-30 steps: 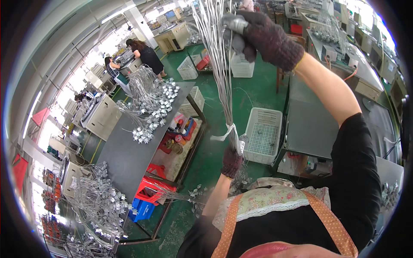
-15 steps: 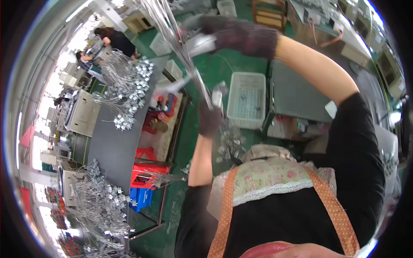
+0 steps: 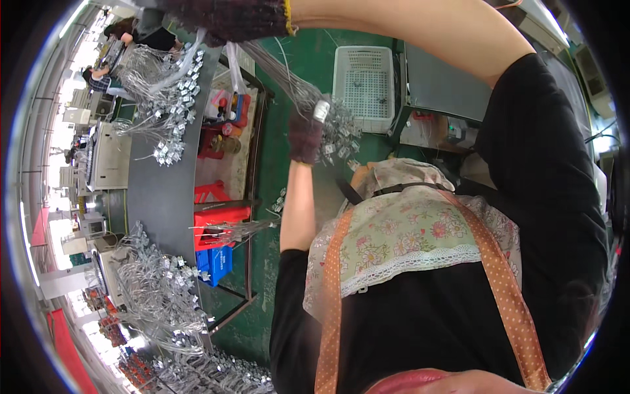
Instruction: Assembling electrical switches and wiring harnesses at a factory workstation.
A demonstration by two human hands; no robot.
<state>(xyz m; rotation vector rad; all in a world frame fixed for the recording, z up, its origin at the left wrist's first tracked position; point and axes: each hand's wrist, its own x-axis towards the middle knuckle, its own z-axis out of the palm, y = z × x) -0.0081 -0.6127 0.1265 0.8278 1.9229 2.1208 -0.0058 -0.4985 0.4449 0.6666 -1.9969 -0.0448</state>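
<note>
My left hand, in a dark knitted glove, grips a bundle of thin grey cables close to its lower end. A cluster of silvery connectors hangs below that fist, and a small white piece with printing shows beside it. In a matching glove with a yellow cuff, my right hand is closed at the upper edge, where the cables pass beneath it. Strips of clear plastic film trail from that hand; its fingertips are partly cut off.
A white perforated crate stands on the green floor ahead. Along the left, a long grey table carries heaps of cables. Red and blue bins sit beneath it. Another grey table is at right. Two people work at far left.
My right hand has moved up and left with the film. The cable bundle now leans further left, and my left hand has shifted slightly up and left, still gripping it.
</note>
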